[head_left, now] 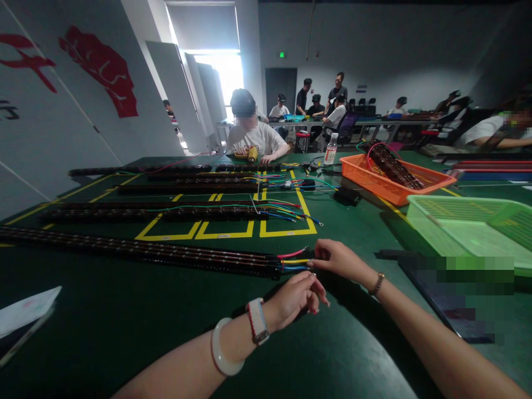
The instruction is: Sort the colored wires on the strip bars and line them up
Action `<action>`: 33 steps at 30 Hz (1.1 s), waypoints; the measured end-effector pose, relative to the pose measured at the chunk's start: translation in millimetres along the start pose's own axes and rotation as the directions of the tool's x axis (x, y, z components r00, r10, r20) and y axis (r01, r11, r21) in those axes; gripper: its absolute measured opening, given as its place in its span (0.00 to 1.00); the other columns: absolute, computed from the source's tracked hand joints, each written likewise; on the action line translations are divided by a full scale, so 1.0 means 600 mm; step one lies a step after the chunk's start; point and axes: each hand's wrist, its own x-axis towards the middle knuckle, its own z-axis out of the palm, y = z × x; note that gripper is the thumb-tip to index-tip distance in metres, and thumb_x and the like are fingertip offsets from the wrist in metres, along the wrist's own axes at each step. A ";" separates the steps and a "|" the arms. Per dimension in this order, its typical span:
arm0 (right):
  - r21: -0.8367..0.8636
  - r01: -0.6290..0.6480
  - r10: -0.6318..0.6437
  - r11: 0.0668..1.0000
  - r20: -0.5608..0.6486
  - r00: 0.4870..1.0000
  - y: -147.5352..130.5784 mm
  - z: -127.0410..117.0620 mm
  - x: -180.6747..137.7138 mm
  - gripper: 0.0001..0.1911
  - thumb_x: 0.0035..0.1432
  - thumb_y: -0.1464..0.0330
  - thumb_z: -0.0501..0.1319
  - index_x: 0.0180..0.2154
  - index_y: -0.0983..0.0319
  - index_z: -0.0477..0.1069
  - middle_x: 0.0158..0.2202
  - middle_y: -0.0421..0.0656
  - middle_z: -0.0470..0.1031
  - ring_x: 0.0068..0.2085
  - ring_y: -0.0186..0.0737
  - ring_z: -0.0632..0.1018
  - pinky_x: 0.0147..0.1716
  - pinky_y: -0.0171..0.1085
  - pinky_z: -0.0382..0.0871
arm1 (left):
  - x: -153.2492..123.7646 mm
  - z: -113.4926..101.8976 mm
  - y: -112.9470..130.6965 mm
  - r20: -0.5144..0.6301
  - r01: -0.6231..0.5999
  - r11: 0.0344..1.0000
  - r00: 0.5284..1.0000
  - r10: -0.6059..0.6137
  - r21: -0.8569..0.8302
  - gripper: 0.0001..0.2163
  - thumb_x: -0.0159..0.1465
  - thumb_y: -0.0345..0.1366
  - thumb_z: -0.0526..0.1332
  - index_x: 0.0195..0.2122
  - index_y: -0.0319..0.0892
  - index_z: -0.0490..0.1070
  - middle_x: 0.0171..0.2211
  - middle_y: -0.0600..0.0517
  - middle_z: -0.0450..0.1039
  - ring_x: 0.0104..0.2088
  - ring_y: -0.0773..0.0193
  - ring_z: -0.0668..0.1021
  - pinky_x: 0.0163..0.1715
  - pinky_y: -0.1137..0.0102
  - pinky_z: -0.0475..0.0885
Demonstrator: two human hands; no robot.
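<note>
The long black strip (166,252) lies on the near part of the green table (145,343), to the left of both hands. Its long axis runs mostly left to right, slightly aslant: the far left end sits higher in the view, and the right end comes down toward the person. From that right end, three short wires point straight out at the hands: a red wire (293,254) on the far side, a yellow wire (294,261) in the middle and a blue wire (294,268) on the near side.

The right hand (341,260) comes in from the right, facing the wire ends, and its thumb and forefinger appear pinched together on the tip of the yellow wire; the red wire's bare lug stands just beside those fingers. The left hand (293,299) reaches up from the near side, its fingers loosely curled and its fingertips just beside the end of the blue wire. Whether they touch or grip it, I cannot tell. The right hand is thus nearer the yellow wire, the left nearer the blue.
</note>
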 end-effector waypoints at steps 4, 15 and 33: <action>-0.034 0.167 -0.169 0.985 -0.281 0.945 -0.026 0.020 -0.006 0.15 0.56 0.58 0.60 0.41 0.60 0.68 0.41 0.47 0.69 0.44 0.44 0.70 0.42 0.41 0.64 | 0.004 0.000 -0.006 0.108 0.025 0.977 0.993 -0.049 0.211 0.15 0.63 0.47 0.50 0.30 0.40 0.63 0.24 0.51 0.71 0.16 0.73 0.66 0.19 0.74 0.56; -0.340 0.301 -0.338 0.891 -0.054 0.940 -0.120 0.074 0.038 0.28 0.52 0.52 0.61 0.50 0.61 0.65 0.43 0.50 0.72 0.43 0.50 0.71 0.45 0.47 0.61 | -0.022 0.011 -0.014 0.266 -0.151 0.779 0.964 -0.020 0.609 0.16 0.62 0.45 0.52 0.29 0.40 0.72 0.22 0.53 0.69 0.19 0.71 0.66 0.21 0.74 0.61; -0.432 0.161 -0.246 0.887 -0.147 0.958 -0.050 0.032 0.231 0.30 0.52 0.51 0.61 0.50 0.63 0.65 0.46 0.53 0.66 0.48 0.53 0.68 0.48 0.47 0.60 | -0.142 -0.238 0.155 -0.669 -0.088 0.730 0.337 0.662 0.678 0.16 0.64 0.38 0.51 0.52 0.44 0.62 0.56 0.47 0.63 0.55 0.64 0.67 0.52 0.71 0.62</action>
